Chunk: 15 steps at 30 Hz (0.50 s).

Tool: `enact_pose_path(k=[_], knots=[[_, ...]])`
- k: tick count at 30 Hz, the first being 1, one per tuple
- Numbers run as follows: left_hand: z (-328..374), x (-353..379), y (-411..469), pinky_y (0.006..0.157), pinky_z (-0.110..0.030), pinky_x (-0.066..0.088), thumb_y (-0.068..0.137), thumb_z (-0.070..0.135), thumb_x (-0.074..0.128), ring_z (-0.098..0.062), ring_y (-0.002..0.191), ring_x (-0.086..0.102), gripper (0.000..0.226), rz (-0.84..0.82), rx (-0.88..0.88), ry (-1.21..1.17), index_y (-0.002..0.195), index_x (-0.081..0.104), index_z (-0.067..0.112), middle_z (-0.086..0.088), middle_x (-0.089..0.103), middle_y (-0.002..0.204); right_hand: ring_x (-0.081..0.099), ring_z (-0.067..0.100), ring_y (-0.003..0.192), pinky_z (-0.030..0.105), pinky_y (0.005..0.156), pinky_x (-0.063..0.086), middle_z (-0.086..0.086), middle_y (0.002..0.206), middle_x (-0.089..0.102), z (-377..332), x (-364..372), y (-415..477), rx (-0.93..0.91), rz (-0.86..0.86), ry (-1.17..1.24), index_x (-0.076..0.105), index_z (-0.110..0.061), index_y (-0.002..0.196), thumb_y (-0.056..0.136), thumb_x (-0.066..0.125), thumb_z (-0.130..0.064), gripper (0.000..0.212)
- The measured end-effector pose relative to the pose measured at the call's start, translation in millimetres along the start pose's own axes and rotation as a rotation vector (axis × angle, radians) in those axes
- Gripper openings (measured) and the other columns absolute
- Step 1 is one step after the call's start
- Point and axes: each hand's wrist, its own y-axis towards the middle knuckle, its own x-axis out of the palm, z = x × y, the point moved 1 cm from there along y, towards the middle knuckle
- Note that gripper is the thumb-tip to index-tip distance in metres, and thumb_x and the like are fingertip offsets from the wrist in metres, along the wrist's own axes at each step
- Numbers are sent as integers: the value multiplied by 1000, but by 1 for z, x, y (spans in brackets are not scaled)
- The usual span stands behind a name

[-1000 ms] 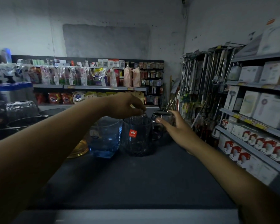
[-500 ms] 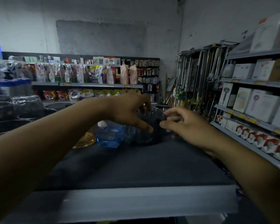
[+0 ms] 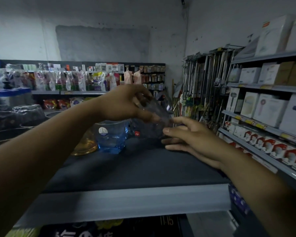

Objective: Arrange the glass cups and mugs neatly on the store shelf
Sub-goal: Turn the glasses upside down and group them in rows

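Tilting clear glass (image 3: pixel 152 110) – left hand (image 3: pixel 125 104), red-labelled mug (image 3: pixel 140 133), "11:15" below.

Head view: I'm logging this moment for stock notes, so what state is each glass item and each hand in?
Clear glass: lifted, tilted, blurred.
Left hand: gripping the clear glass from above.
Right hand: fingers at the glass's lower end; grip unclear.
Blue glass: upright on the shelf, sticker facing the camera.
Amber glass: on the shelf, partly hidden.
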Motion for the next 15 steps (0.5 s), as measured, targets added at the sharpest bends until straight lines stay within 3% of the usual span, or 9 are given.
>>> enact_pose_path(k=[4,7,9,12,15], knots=[[12,13,-27,87,-51,61,67,42,85,-22,90,76,58,208,-107,-430,115,63,18,-5,72,107,63,44,120,56,103,51,12,125,71,-14,4,-3,-50,-104,299,57,-12,134,80,75,-18,57],[22,32,-41,89,-51,60,75,35,84,-23,95,75,54,330,-132,-620,119,61,14,-6,72,111,68,32,118,55,103,50,11,123,73,-30,13,-6,-143,-108,372,60,-12,129,80,74,-17,51],[25,38,-49,89,-45,61,75,38,82,-21,97,76,59,398,-132,-694,124,59,15,-4,72,116,72,22,110,47,97,56,6,116,76,-38,13,-7,-198,-86,312,66,-17,116,80,76,-15,38],[15,37,-61,90,-35,60,76,52,78,-12,103,73,64,398,-116,-506,127,58,20,4,70,118,74,8,97,29,76,59,-8,106,78,-46,6,-6,-256,-64,103,65,-28,102,72,84,-19,36],[-3,31,-78,92,-33,57,81,64,71,-8,107,68,58,407,-66,-171,125,62,27,9,69,118,67,-11,87,18,72,55,-27,90,72,-56,1,-3,-280,-83,-184,59,-31,116,73,87,-25,52]])
